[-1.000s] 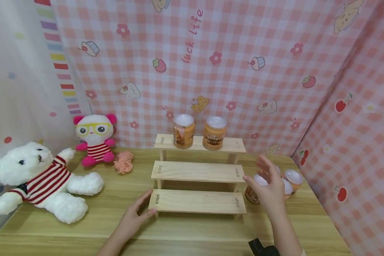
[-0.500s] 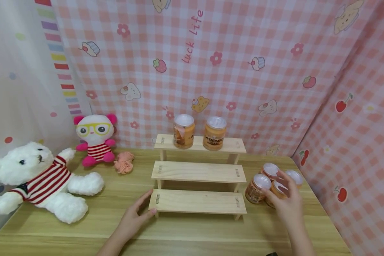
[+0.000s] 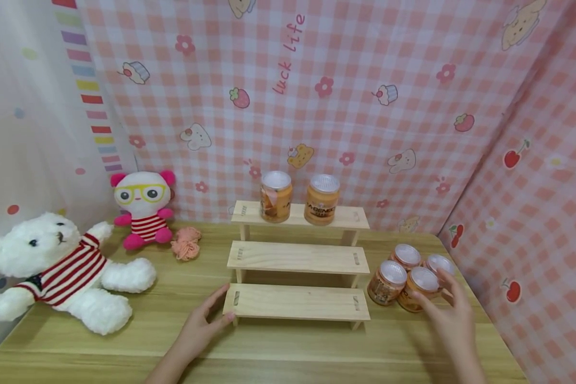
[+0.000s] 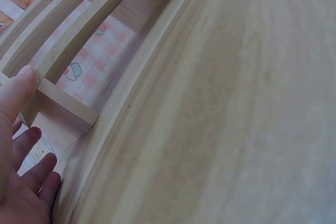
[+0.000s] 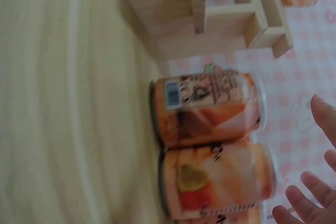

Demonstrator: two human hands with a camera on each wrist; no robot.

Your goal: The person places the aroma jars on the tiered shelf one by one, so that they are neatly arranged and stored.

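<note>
A three-tier wooden display rack (image 3: 297,304) stands mid-table. My left hand (image 3: 199,328) spans the left end of its lowest step, thumb at the front corner and index finger at the back one. The left wrist view shows that thumb (image 4: 21,90) against the wood, the other fingers spread below. On the top step stand two orange jars, a left jar (image 3: 276,198) and a right jar (image 3: 322,201), with pale ribbed lids. My right hand (image 3: 453,320) hovers with parted fingers by a front jar (image 3: 415,293) in the right-hand cluster; contact cannot be told.
The cluster also has a left jar (image 3: 386,285), a back jar (image 3: 406,256) and a right jar (image 3: 439,264) standing close together. A white teddy bear (image 3: 67,266), a panda plush (image 3: 144,208) and a peach yarn bundle (image 3: 186,244) sit left. Pink checked cloth (image 3: 355,128) hangs behind.
My right hand has moved right and down, from above the cluster's left jars to its right side, uncovering the jar tops. The left hand and the rack have stayed put.
</note>
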